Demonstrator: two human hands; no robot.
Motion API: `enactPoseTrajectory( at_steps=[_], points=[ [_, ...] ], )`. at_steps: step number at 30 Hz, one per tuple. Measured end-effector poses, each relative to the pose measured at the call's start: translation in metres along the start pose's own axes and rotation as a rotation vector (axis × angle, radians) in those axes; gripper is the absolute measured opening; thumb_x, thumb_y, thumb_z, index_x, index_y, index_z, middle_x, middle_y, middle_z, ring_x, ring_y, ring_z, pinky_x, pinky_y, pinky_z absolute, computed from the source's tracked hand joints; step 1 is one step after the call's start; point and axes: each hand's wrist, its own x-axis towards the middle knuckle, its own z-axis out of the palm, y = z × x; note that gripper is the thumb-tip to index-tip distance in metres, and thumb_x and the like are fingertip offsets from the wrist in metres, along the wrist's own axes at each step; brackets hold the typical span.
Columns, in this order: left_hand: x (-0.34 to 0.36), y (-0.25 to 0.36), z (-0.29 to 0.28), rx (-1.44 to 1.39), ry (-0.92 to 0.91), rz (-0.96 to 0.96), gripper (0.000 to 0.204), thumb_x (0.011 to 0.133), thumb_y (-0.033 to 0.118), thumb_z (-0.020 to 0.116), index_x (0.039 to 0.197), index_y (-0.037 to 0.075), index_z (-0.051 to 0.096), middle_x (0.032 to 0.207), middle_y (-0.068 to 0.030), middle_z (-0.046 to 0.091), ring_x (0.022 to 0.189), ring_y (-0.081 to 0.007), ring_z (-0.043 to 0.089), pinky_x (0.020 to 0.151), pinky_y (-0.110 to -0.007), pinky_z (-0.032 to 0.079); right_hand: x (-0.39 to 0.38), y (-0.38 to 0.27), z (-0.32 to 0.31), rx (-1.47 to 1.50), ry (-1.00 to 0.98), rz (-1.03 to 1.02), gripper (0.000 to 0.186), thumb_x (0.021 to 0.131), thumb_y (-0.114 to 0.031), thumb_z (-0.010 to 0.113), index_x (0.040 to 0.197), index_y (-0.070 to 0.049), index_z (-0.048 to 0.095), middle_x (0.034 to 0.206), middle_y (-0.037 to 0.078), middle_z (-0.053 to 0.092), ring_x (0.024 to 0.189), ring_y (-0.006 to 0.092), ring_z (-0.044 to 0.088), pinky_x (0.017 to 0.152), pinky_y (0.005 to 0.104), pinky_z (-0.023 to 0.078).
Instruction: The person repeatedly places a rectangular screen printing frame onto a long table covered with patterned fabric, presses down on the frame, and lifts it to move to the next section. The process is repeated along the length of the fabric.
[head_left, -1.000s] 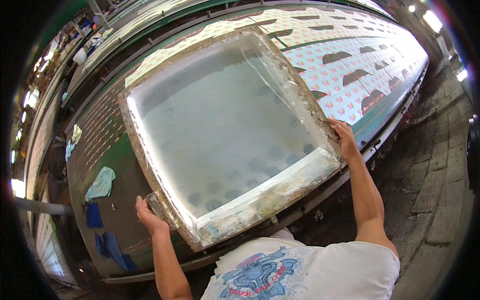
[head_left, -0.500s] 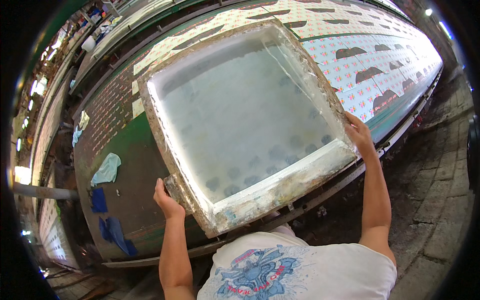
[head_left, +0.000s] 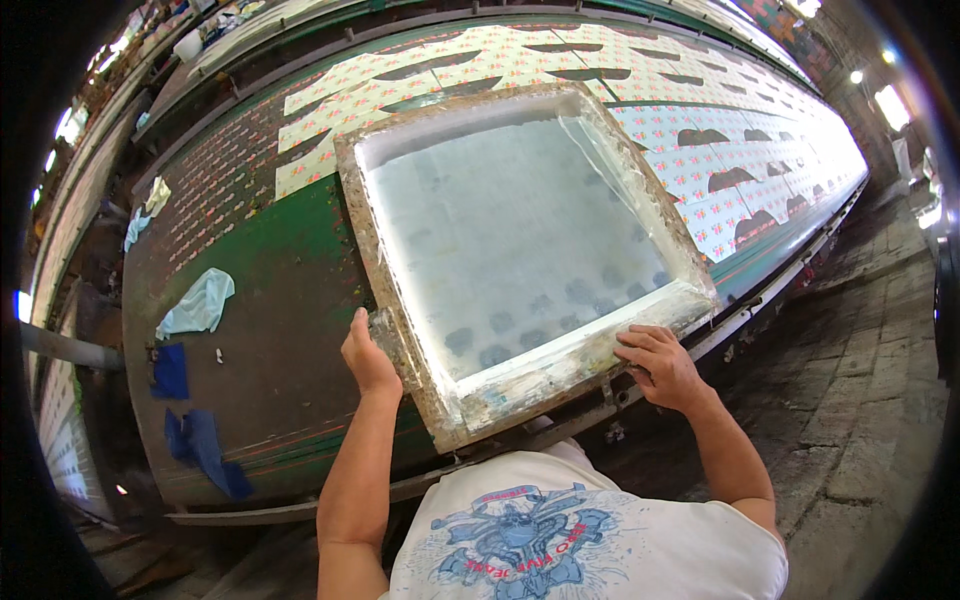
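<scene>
A screen printing frame (head_left: 540, 385), with broad worn rails and a pale, cloudy mesh (head_left: 510, 240) spotted with dark round marks near its close side, lies turned at an angle in front of me. My left hand (head_left: 370, 365) grips a small block on its left rail, thumb pointing up. Over the near rail, toward its right end, curl the fingers of my right hand (head_left: 665, 370). Whether the frame rests fully on the long green-brown table (head_left: 285, 375) or is partly lifted cannot be told. The undersides of both grips are hidden.
Patterned sheets with cut-outs (head_left: 735, 160) cover the table's far and right parts. Left of the frame lie a light blue cloth (head_left: 200, 303) and dark blue cloths (head_left: 205, 450). A metal rail (head_left: 775, 300) runs along the table's near edge, beside a paved floor (head_left: 840, 370).
My right hand has shifted from the right rail's near corner to the near rail. The frame now sits lower and slightly right in view; my left hand stays on its left side.
</scene>
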Motion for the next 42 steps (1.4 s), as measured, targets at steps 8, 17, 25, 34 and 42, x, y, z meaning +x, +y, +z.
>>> enactPoseTrajectory(
  at_steps=[8,17,25,34,42],
  points=[
    [-0.012,0.019,0.025,0.282,0.092,0.029,0.046,0.106,0.035,0.069,0.115,-0.009,0.075,0.105,-0.0094,0.07,0.097,-0.0236,0.062,0.094,-0.043,0.05,0.016,0.012,-0.021,-0.087,-0.099,-0.064,0.049,0.078,0.002,0.079,0.126,-0.01,0.078,0.134,0.011,0.075,0.127,0.0354,0.068,0.11,0.0498,0.053],
    [-0.044,0.1,0.041,0.317,0.066,0.638,0.03,0.104,0.006,0.074,0.133,-0.001,0.073,0.127,-0.0134,0.074,0.117,-0.0196,0.07,0.103,-0.033,0.056,0.043,0.043,-0.038,-0.002,-0.059,-0.2,0.045,0.083,-0.004,0.077,0.127,-0.011,0.075,0.123,0.008,0.08,0.112,0.0309,0.075,0.1,0.046,0.056],
    [-0.228,0.347,0.073,0.903,-0.88,1.916,0.03,0.108,0.024,0.063,0.117,-0.005,0.066,0.115,-0.0222,0.069,0.106,-0.0344,0.067,0.099,-0.052,0.058,0.053,0.057,-0.046,0.071,-0.025,-0.339,0.047,0.082,-0.004,0.077,0.129,-0.011,0.076,0.118,0.008,0.081,0.106,0.0306,0.075,0.096,0.0458,0.058],
    [-0.335,0.339,0.156,1.531,-1.31,1.836,0.035,0.108,0.028,0.063,0.12,-0.005,0.068,0.119,-0.0226,0.07,0.112,-0.0348,0.067,0.102,-0.052,0.057,0.051,0.063,-0.051,0.068,0.01,-0.41,0.043,0.087,-0.01,0.076,0.13,-0.01,0.075,0.113,0.008,0.082,0.099,0.0282,0.074,0.087,0.0445,0.057],
    [-0.334,0.388,0.167,1.694,-0.992,1.689,0.039,0.109,0.031,0.063,0.122,-0.005,0.07,0.124,-0.023,0.07,0.117,-0.0351,0.067,0.104,-0.052,0.057,0.068,0.065,-0.057,0.133,-0.027,-0.452,0.046,0.087,-0.009,0.079,0.132,-0.009,0.075,0.106,0.01,0.081,0.096,0.032,0.073,0.084,0.0463,0.058]
  ],
)
